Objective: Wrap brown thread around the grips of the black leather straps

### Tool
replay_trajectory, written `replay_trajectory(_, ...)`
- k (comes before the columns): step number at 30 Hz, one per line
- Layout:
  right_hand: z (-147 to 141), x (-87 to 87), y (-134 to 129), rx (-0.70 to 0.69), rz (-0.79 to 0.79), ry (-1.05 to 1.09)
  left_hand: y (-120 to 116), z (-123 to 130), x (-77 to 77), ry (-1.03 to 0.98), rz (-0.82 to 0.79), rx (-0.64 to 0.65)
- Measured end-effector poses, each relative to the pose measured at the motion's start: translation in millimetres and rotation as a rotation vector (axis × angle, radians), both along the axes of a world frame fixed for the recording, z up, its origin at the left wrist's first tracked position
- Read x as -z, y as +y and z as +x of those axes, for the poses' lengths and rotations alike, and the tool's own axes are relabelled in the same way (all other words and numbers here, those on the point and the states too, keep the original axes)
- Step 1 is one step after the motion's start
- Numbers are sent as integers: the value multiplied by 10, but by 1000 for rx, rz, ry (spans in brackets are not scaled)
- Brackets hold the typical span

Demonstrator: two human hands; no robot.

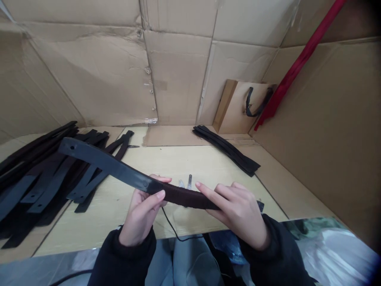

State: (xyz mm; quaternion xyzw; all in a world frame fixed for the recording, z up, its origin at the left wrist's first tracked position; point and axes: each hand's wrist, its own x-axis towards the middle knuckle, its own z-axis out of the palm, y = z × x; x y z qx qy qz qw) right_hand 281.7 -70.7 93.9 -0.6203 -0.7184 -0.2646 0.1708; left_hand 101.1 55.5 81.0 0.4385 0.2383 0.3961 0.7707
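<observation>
Cardboard walls [178, 75]: creased brown panels, some seams taped, standing behind and at the right of the table
Table [166, 161]: pale yellow top, with flat cardboard along its back and right sides
Curved strip [116, 165]: held up in front of the body, above the table's near part, sloping from upper left to lower right; smooth and grey-black at the left with a hole near the tip, covered in dark brown from the middle on
Left hand [144, 208]: pinching the curved strip near where the smooth part meets the brown, thumb on the near face
Right hand [238, 206]: closed over the right part of the same strip, index finger reaching left near the upper edge; the strip's end pokes out past the hand
Pile of strips [50, 190]: many similar dark pieces heaped at the left, some with holes
Bundle [226, 150]: several black strips lying together at the back right
Metal piece [189, 181]: small, lying on the table beyond the strip, between the hands
Paper bag [235, 107]: brown, dark handles, against the back wall
Red band [300, 63]: hanging slantwise at the right
Cord [171, 226]: thin, black, looping below the left hand
</observation>
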Motion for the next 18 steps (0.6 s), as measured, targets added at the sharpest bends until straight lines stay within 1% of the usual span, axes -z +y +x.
replay_trajectory(4, -8, 9, -27, 26, 62, 32, -8, -38, -18, 33, 42, 36)
replay_trajectory(6, -9, 22, -38, 12, 60, 125, 2, -56, 20, 32, 78, 39)
replay_trajectory(9, -19, 31, -56, -18, 75, 311, 16, -70, 124, 48, 142, -52)
replay_trajectory(11, -40, 23, -67, -19, 66, 379, 19, -69, 196, 76, 171, -130)
replay_trajectory(14, -88, -3, -83, 3, -37, 484, 21, -64, 262, 108, 217, -190)
replay_trajectory(18, -150, -18, -91, 60, -171, 674, 18, -56, 270, 113, 249, -225)
